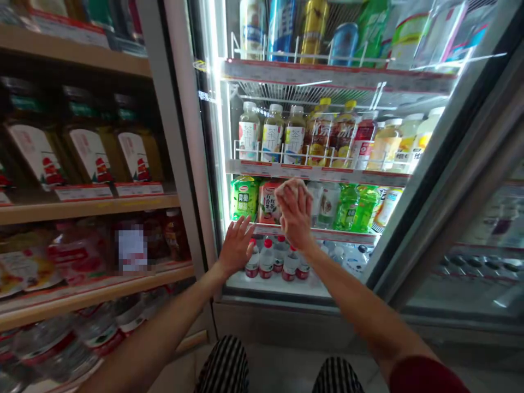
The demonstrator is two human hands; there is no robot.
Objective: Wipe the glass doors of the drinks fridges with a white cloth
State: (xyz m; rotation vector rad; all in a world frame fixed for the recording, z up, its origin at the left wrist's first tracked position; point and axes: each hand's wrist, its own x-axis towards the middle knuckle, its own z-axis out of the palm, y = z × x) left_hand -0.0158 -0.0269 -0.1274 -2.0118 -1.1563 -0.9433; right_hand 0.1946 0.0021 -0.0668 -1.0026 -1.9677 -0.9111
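My right hand (295,218) presses a pale pinkish cloth (292,186) against what looks like the glass front of a lit drinks fridge, level with the third shelf. Its fingers are bent over the cloth. Lower and to the left, my left hand (236,246) has its fingers spread and appears to rest on the glass near the fridge's left edge. Behind the hands stand a green tea bottle (244,197) and a red-labelled bottle (268,202), partly covered by the cloth. Small red-capped bottles (267,257) sit on the fridge floor below.
Left of the fridge, wooden shelves (90,210) hold several large bottles of amber liquid (88,139). Higher fridge shelves carry cans and tea bottles (321,134). A dark diagonal door frame (434,180) runs along the right. My striped knees (225,365) are close to the fridge base.
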